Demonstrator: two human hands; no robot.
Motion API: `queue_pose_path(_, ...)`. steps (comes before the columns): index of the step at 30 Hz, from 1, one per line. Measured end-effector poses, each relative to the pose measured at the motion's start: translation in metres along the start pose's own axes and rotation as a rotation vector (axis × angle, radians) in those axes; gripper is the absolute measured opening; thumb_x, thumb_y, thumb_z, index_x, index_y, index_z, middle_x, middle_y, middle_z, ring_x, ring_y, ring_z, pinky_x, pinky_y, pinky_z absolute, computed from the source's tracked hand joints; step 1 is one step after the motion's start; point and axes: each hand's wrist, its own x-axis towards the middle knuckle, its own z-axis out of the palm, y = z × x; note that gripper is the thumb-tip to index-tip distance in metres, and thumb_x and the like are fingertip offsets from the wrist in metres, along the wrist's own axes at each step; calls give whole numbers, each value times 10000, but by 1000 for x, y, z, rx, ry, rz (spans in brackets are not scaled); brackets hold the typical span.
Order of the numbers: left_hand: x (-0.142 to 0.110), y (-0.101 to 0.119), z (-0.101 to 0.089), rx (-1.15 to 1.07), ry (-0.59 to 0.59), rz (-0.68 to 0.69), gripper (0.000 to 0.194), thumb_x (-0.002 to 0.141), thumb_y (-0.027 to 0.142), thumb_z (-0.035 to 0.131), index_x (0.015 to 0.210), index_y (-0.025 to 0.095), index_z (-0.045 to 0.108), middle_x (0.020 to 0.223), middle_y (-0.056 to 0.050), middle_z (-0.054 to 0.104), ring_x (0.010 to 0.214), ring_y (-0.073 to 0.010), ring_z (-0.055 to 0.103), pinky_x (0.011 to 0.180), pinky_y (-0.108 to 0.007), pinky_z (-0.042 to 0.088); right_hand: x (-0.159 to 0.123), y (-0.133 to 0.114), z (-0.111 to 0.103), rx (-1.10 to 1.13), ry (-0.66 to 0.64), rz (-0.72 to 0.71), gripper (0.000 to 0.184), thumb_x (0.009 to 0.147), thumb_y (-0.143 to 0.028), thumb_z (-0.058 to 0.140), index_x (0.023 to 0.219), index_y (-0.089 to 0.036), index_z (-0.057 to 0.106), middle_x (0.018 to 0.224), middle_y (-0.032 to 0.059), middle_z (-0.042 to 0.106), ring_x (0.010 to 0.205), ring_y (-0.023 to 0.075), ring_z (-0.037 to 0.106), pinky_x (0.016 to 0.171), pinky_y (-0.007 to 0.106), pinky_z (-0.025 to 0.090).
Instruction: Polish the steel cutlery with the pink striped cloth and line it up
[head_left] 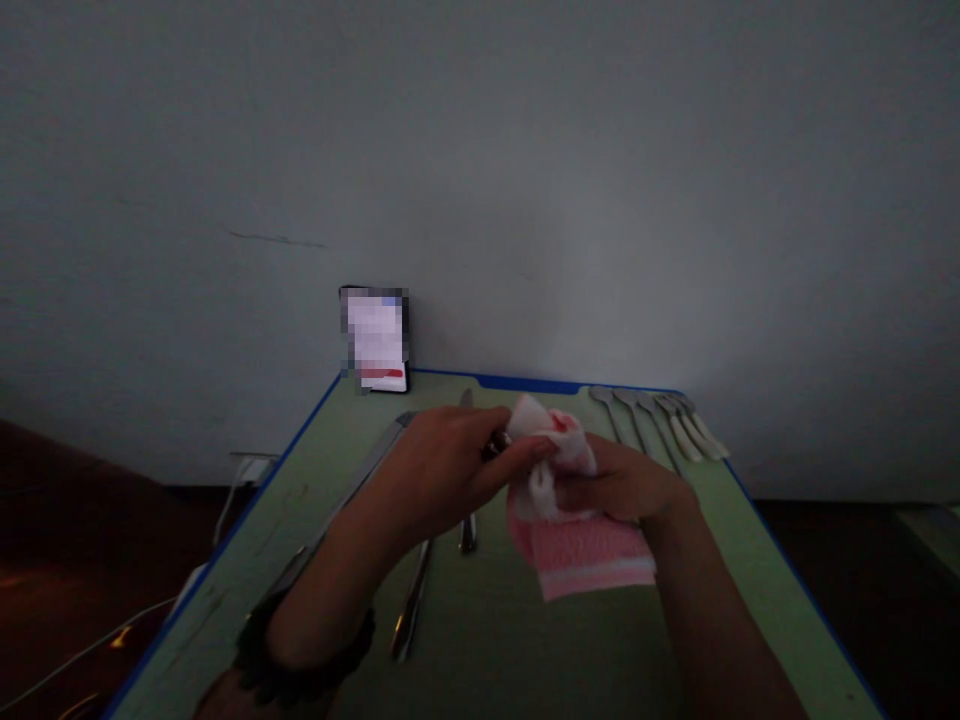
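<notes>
A pink and white towel [594, 550] is bunched in my right hand [626, 480], whose fingers are wrapped around it. My left hand [450, 455] is closed, its thumb against the towel's upper folds. Between the left thumb and forefinger shows a small shiny part of a metal utensil [496, 444]; its other end is hidden, and its kind cannot be made out. Beneath the hands lies a knife [468, 533], partly covered by the left hand. Nearer to me is another metal handle [409, 612], its upper part hidden under the left forearm.
Several metal spoons [628, 400] and white-handled cutlery [686, 435] lie at the back right of the green, blue-edged table [600, 650]. A long metal utensil [367, 475] lies along the left. A lit phone [379, 340] leans against the wall [480, 180]. A white cable hangs left.
</notes>
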Motion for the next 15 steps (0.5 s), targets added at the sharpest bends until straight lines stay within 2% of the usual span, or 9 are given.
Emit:
queue_pose_path(3, 2, 1, 5, -14, -31, -67, 519, 901, 505, 306, 628, 149, 567, 497, 22, 470, 467, -87, 422, 458, -215, 251, 2, -7, 5, -101, -6, 19, 345, 769, -496, 557, 735, -155, 594, 695, 5, 551, 697, 135, 479, 681, 273, 424)
queue_pose_path(7, -2, -5, 0, -108, -120, -102, 537, 872, 540, 345, 576, 141, 550, 474, 34, 429, 436, -72, 380, 424, -216, 216, 4, -14, 11, -168, 23, 23, 308, 820, -445, 512, 774, -153, 595, 709, 6, 577, 676, 125, 495, 639, 251, 416)
queue_pose_path(9, -4, -10, -3, -190, -222, -108, 533, 858, 549, 366, 574, 139, 552, 476, 34, 445, 436, -70, 390, 422, -209, 237, 4, -16, 11, -194, -1, 28, 277, 820, -413, 526, 806, -146, 601, 720, 2, 584, 642, 111, 494, 605, 236, 406)
queue_pose_path(13, -7, -16, -4, -459, -519, -165, 532, 868, 535, 342, 605, 137, 575, 491, 16, 514, 426, -77, 454, 437, -188, 330, 2, -23, 10, -271, -40, 42, 261, 810, -389, 551, 820, -139, 626, 701, -7, 596, 602, 95, 492, 562, 210, 387)
queue_pose_path(15, -7, -17, -3, -585, -582, -208, 546, 882, 527, 295, 629, 137, 582, 509, 7, 535, 416, -77, 459, 439, -188, 356, -1, -28, 10, -322, -59, 15, 272, 822, -391, 537, 836, -140, 640, 718, -1, 614, 619, 99, 508, 577, 210, 389)
